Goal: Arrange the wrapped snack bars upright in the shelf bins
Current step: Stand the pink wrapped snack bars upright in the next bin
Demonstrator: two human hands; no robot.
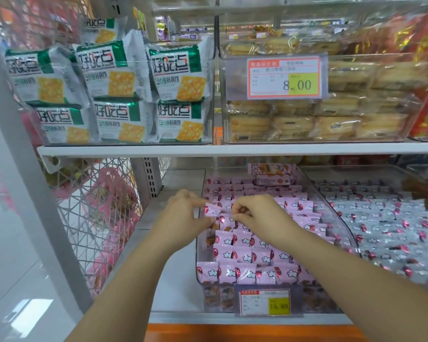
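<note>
Two bare forearms reach in from the bottom edge toward a clear plastic bin (200, 257) on the lower shelf (176, 272). A price tag (265, 303) hangs on the bin's front wall, just above an orange strip (232, 332) at the shelf's edge. To the left stands a white wire mesh side panel (101, 218) with pink goods behind it. A second clear bin (405, 169) on the right holds grey-wrapped snacks (391, 233) in loose rows. The upper shelf (232, 149) overhangs the work, carrying green-and-white cracker packs (119, 70) and a bin of pale pastries with a price label (284, 77) reading 8.00.

The pink snack bars (242, 255) fill the left bin in tight rows, most standing on end, each wrapper printed with white clouds and a red balloon shape. A few brown-printed packs lie flat at the back.

The left hand (183, 218) pinches one pink bar (212, 210) by its edge, near the bin's left wall, tilted above the rows. The right hand (260, 213) is curled, fingertips pressed together on the tops of the bars just beside it; what exactly it grips I cannot tell.
</note>
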